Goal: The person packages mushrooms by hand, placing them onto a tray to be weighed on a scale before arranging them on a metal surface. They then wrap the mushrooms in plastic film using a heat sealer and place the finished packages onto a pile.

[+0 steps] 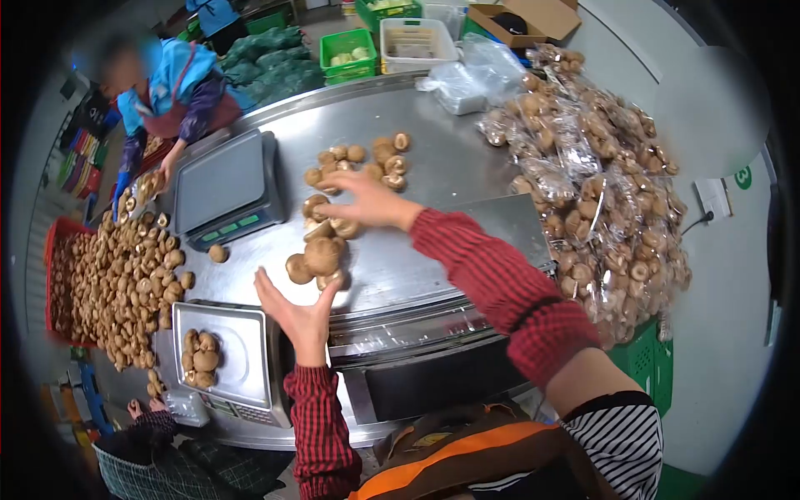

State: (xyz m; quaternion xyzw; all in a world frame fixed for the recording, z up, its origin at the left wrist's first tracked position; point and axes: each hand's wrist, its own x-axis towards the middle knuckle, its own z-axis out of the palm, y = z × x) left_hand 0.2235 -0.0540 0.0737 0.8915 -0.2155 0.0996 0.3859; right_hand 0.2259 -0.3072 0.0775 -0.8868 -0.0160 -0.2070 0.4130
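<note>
The fingers (268, 290) of the left hand (302, 323) are spread apart, thumb well away from forefinger, just beside the near end of a loose group of brown mushrooms (323, 254) on a steel desk (467, 158). The right hand (375, 200) reaches over the middle of that group, its fingers also apart; whether they touch a cap cannot be told. Neither hand appears to grip anything.

The step in hand looks like gathering or sorting these mushrooms. The next move seems to call for bringing the fingers together around some caps without rolling others away.

To the left of the left hand, a metal-topped scale (242, 325) bears a small heap of mushrooms (200, 358). Beyond it, one mushroom (217, 253) lies alone near a flat grey scale (221, 179), whose top is bare. A large loose pile (133, 283) spreads along the left end, beside a red crate (54, 271).

On the right are many clear bags of mushrooms (583, 183). Farther off, across the desk, a person in a blue top (175, 79) reaches toward the pile. Behind stand a green crate (350, 73) and a white crate (417, 62).
</note>
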